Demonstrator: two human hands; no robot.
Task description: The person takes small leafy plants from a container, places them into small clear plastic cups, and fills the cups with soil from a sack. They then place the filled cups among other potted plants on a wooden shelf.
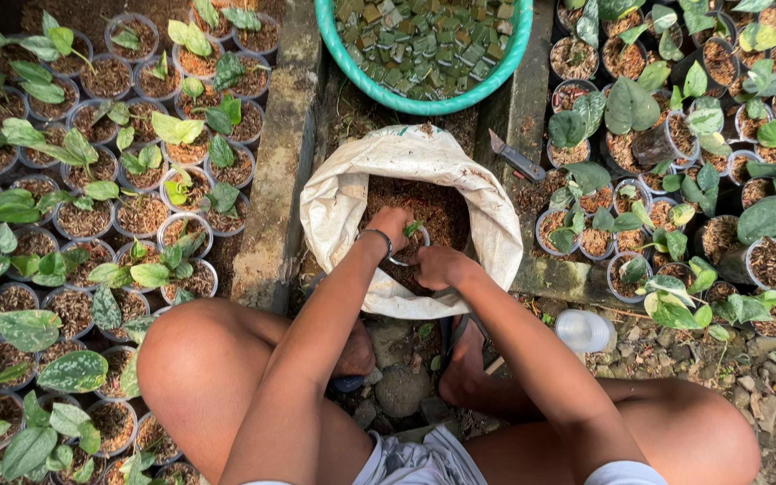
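Meeting over the sack's mouth, the left hand [391, 224] and right hand [437, 266] are both closed around a small clear pot [409, 250] with a leafy cutting [413, 228], held between them; brown potting mix [437, 208] lies at twelve o'clock inside the white sack [339, 202]

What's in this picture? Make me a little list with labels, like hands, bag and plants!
Left hand: on a small clear pot with a green cutting, over the sack
Right hand: at the pot's other side
Sack: white, open, holds brown potting mix
Basin: teal, above the sack, full of small green squares
Knife: on the concrete ledge, right of the sack
Potted plants: rows on both sides
White cup: on the ground by the right arm
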